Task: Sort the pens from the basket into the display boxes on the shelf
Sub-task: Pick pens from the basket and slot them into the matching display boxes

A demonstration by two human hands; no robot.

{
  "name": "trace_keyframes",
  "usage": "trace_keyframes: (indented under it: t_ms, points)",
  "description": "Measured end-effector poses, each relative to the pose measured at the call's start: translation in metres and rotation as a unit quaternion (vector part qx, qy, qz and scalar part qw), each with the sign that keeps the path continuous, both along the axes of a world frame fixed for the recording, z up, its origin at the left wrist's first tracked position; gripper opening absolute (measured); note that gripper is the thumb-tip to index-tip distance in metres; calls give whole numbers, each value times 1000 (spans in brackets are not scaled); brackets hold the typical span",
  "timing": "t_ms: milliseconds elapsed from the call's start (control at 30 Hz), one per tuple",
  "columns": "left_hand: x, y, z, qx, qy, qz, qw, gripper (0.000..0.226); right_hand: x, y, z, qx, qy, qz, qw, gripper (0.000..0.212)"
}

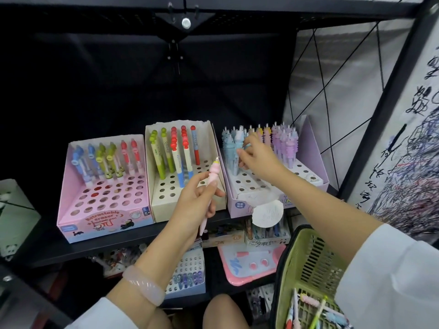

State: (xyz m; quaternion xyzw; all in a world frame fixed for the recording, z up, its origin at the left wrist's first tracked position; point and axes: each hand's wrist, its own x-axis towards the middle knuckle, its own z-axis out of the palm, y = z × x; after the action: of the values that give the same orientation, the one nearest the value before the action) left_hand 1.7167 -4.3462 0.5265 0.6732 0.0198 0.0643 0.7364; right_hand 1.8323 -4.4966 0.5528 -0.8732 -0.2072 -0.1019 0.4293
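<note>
We see three display boxes side by side on a black shelf (71, 248): a pink box (71, 186) at the left with blue, green and red pens standing in its back rows, a cream box (209, 148) in the middle with green and red-topped pens, and a lilac box (313, 148) at the right crowded with blue, peach and purple ridged pens. Our left hand (197, 205) grips a pink ridged pen (212, 179) upright in front of the cream box, fingers and thumb curled round its barrel, a pale pink bangle (145, 284) on the wrist. Our right hand (259, 155) reaches into the lilac box and pinches a light blue pen (236, 162) among the blue ones at its left side (its lower end stands at the holes, though we cannot tell whether it is seated). The green basket (308, 264) sits at the lower right beneath the right sleeve, with several loose pens (308, 309) lying in its bottom.
</note>
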Motion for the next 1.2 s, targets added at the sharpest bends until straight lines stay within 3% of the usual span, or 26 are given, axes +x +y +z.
trace_keyframes:
  t_ms: [133,300,600,833,900,1000,1200]
  points:
    - [0,-4,1,-14,-5,13,1000,7,2,-2,9,4,63,9,998,9]
    - [-3,-12,1,-10,-12,-2,1000,14,4,-4,14,30,128,14,991,18]
    - [-5,-16,4,0,-20,7,1000,14,7,-5,11,-9,115,30,993,10]
    - [-5,-13,3,-22,-36,13,999,6,7,-3,7,101,92,19,990,12]
    - [-4,-10,2,-18,-37,19,999,7,7,-2,6,64,85,35,994,10]
    - [-3,-7,-1,-13,-34,23,999,8,5,0,-4,-16,98,38,994,33]
    - [-1,-6,-2,-6,-27,29,999,9,2,0,-13,-59,55,-7,997,16]
